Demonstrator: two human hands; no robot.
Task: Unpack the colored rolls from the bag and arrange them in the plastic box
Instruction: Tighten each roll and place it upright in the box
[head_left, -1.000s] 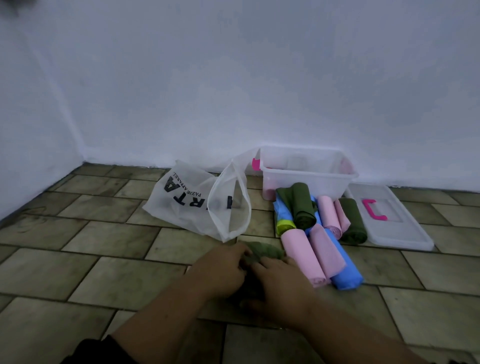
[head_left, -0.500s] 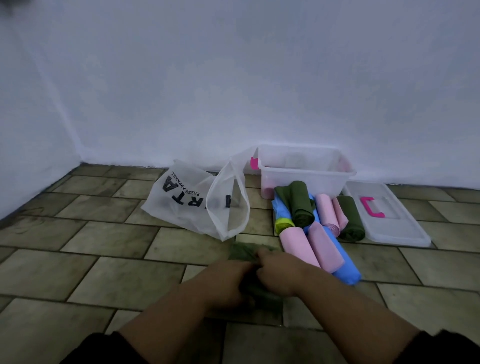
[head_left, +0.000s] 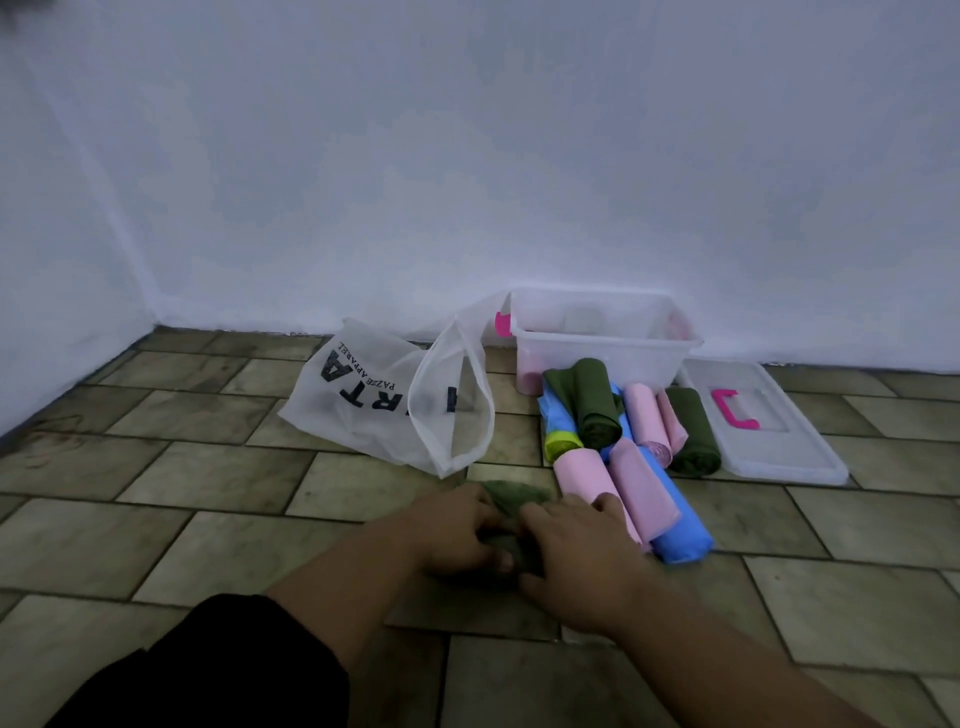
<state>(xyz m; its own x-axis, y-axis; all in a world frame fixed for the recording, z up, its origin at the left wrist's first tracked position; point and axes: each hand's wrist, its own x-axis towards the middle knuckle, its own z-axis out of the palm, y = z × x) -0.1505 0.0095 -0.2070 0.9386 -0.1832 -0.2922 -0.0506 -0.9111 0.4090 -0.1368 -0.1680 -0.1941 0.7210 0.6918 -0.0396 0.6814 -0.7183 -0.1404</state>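
**Both hands on a green roll, floor in front of the plastic box**

Clear plastic box (head_left: 597, 358) sits open against the white wall (head_left: 467, 156), with a pink latch (head_left: 503, 325) on its left end. Something pink shows through its lower left corner; can't tell what it is.

Left hand (head_left: 452, 530) and right hand (head_left: 576, 561) are side by side on the tiled floor (head_left: 208, 519), well in front of the box and a little left of it. Between and under them is a dark green roll (head_left: 511, 501), crumpled and partly loose. Left-hand fingers are curled round it, with the thumb tucked underneath at the near side. Right-hand fingers are bent over it, close together and knuckles up; the tips are hidden, so the exact pinch can't be told.

The other rolls lie in a pile touching the box's front wall and running toward the camera:
- dark green one (head_left: 595, 400), right at the box front
- blue one (head_left: 675, 530), the nearest end of the pile
- two pink ones (head_left: 587, 478) lying on the blue one, just beside the right hand
- paler pink one (head_left: 647, 421), mid-pile
- second dark green one (head_left: 693, 436), right edge of the pile
- yellow-green end (head_left: 561, 441), left edge of the pile

White printed bag (head_left: 363, 405) lies left of the box, mouth open toward the hands. Clear lid (head_left: 779, 452) with a pink handle (head_left: 732, 410) lies flat, right of the box.
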